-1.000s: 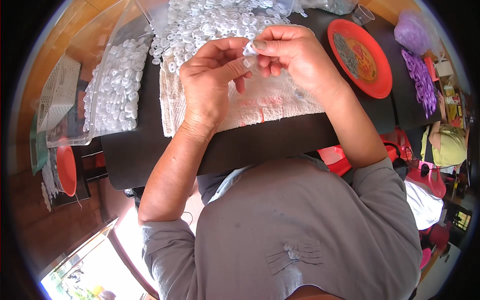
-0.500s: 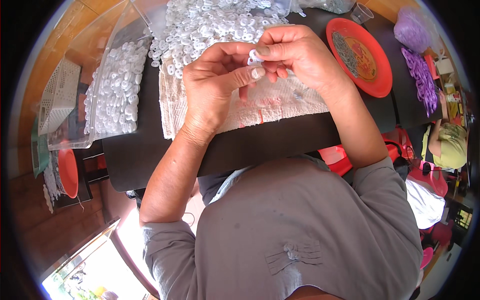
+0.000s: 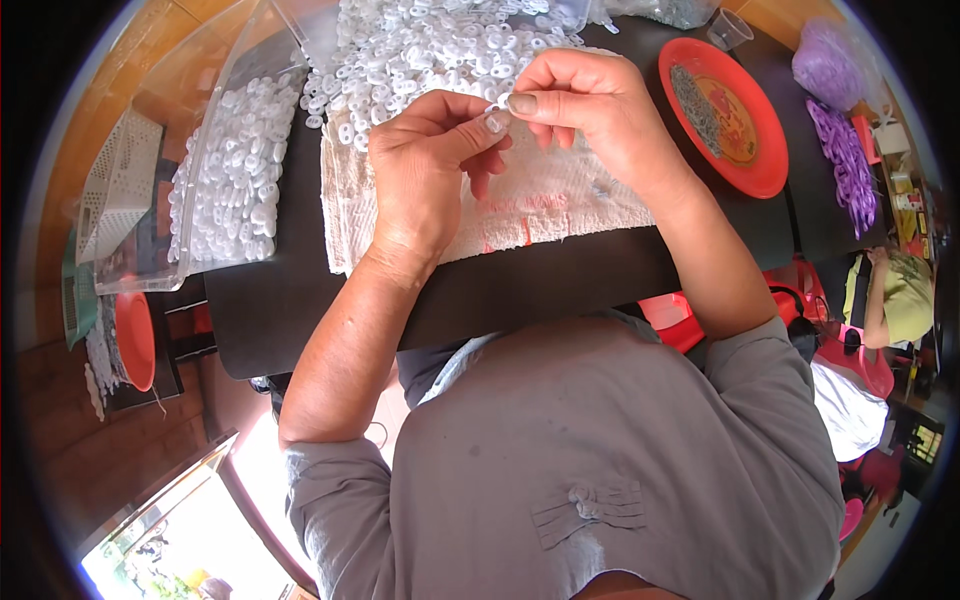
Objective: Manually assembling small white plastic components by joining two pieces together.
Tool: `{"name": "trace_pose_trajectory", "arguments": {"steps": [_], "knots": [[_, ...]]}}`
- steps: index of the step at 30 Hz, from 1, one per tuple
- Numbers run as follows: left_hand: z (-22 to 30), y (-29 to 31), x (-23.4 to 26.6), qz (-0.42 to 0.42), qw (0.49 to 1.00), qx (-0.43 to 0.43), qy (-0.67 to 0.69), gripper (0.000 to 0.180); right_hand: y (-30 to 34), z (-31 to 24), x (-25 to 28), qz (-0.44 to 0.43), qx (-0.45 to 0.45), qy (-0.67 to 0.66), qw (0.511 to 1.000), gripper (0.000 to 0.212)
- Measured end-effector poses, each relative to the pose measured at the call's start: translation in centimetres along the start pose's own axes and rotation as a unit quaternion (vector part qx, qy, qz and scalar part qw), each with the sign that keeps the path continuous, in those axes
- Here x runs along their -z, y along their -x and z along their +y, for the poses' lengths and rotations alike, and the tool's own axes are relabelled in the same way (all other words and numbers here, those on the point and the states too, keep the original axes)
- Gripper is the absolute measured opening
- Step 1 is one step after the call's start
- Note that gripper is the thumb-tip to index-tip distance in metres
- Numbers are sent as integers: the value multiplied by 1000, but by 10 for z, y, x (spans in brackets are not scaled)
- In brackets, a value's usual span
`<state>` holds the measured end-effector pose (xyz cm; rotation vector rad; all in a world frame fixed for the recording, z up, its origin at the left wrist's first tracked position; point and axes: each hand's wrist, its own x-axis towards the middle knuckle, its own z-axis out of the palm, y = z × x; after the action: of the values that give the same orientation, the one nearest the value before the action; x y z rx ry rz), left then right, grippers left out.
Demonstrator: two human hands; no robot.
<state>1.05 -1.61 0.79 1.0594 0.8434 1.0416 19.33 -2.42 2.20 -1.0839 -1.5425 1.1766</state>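
Between the fingertips of both hands is a small white plastic piece (image 3: 503,101), mostly covered by thumbs and fingers. My left hand (image 3: 428,165) is closed in a pinch on it, thumb on top. From the other side my right hand (image 3: 590,100) pinches it too, thumb against bent forefinger. Both hands are raised over a cream towel (image 3: 560,215) on the dark table. Just beyond them lies a large heap of white oval plastic pieces with holes (image 3: 430,50), partly spread onto the towel's far edge.
A clear bin (image 3: 190,262) of similar white pieces stands at the left. To the right, a red plate (image 3: 765,180) bears small grey metal parts (image 3: 693,110). Beyond are a clear cup (image 3: 730,30), a purple bundle (image 3: 828,75) and purple strips (image 3: 843,165). Another person (image 3: 905,300) sits far right.
The white piece has turned between my fingers and is less visible. My left fingers have curled in, and both hands stay over the towel.
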Motion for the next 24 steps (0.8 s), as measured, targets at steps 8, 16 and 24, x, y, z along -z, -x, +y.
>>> {"name": "trace_pose_trajectory", "arguments": {"steps": [8, 16, 24], "knots": [[1, 1, -1, 22, 1000, 16, 15, 8, 1, -6, 0, 69, 13, 35, 997, 16], [0, 0, 0, 28, 999, 21, 34, 7, 0, -4, -2, 56, 9, 36, 998, 15], [1, 2, -1, 34, 998, 25, 38, 8, 0, -4, -4, 58, 15, 32, 998, 13]]}}
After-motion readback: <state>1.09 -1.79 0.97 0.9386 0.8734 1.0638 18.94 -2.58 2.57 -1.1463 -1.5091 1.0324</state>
